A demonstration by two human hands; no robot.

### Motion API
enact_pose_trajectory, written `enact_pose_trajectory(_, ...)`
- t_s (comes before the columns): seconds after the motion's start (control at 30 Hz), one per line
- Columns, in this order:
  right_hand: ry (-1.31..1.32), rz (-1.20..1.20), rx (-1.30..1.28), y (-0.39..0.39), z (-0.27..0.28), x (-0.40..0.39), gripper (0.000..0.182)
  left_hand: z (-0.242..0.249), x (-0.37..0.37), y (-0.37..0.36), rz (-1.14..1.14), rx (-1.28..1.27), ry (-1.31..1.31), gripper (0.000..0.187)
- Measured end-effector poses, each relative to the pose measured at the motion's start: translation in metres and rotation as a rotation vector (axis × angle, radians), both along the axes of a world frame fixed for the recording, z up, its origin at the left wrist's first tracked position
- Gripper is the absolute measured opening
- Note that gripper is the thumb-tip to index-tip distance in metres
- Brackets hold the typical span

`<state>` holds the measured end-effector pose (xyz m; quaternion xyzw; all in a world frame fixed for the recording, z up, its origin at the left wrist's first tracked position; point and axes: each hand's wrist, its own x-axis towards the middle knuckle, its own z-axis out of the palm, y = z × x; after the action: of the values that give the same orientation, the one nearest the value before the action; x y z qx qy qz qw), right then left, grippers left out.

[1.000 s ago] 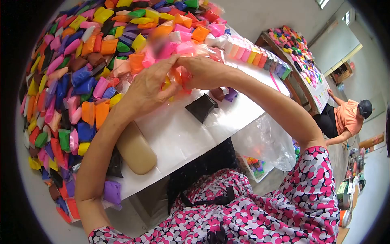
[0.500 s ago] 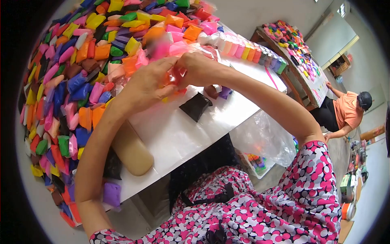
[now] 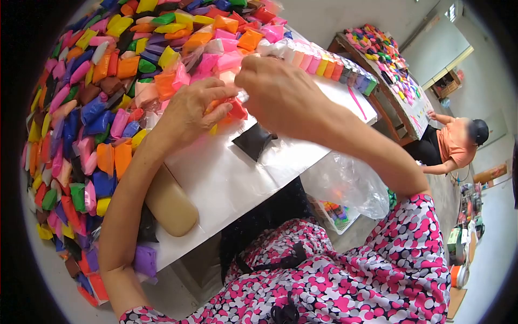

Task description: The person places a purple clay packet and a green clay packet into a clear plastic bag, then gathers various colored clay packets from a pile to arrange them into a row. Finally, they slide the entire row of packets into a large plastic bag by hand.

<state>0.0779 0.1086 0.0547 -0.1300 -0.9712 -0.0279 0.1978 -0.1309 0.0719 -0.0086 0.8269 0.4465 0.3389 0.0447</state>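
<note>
My left hand (image 3: 191, 108) is closed, thumb and fingers pinching a red-orange packet (image 3: 237, 109) in clear plastic. Beside it, my right hand (image 3: 278, 89) is curled into a fist, slightly blurred, near the top of that packet. Its fingertips face away, so what they grip is hidden. A black packet (image 3: 252, 141) lies on the white table just below the right hand. Pink and orange packets (image 3: 172, 81) lie beyond the left hand.
A large heap of colourful packets (image 3: 100, 116) covers the table's left side. A row of wrapped packets (image 3: 326, 67) stands at the back. A tan rounded block (image 3: 171, 202) lies near the front edge. A clear plastic bag (image 3: 350, 183) hangs over a white basket (image 3: 345, 224). A person (image 3: 458, 141) works at another table.
My right hand has pulled slightly apart from the left and turned, its back now facing up. The left hand still pinches the red-orange packet, which shows more fully.
</note>
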Motion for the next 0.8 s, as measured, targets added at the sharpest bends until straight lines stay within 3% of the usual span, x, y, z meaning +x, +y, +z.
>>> enact_pose_trajectory(0.03, 0.066, 0.053, 0.071, -0.015, -0.002, 0.004, 0.021, -0.001, 0.000, 0.000, -0.007, 0.036, 0.023, 0.030)
enact_pose_trajectory(0.13, -0.274, 0.066, 0.228, -0.037, -0.033, 0.011, 0.021, 0.001, 0.003, -0.001, 0.034, -0.003, 0.090, 0.027)
enact_pose_trajectory(0.23, -0.278, 0.072, 0.397, -0.036, -0.051, 0.007, 0.020, 0.003, 0.004, 0.000, 0.028, -0.025, 0.138, 0.027)
enact_pose_trajectory(0.27, -0.378, 0.010, 0.355, -0.040, -0.051, 0.006, 0.034, 0.004, 0.004, 0.000, 0.018, -0.018, 0.149, 0.028)
enact_pose_trajectory(0.47, -0.438, 0.016, 0.205, -0.045, -0.044, 0.007, 0.030, 0.004, 0.002, 0.002, -0.038, 0.016, 0.101, 0.025)
enact_pose_trajectory(0.57, -0.307, 0.029, 0.296, -0.043, -0.058, 0.012, 0.019, 0.006, 0.002, 0.002, -0.048, 0.003, 0.089, 0.024)
enact_pose_trajectory(0.8, -0.234, 0.034, 0.364, -0.041, -0.061, 0.013, 0.019, 0.009, 0.004, -0.001, -0.012, -0.048, 0.102, 0.024)
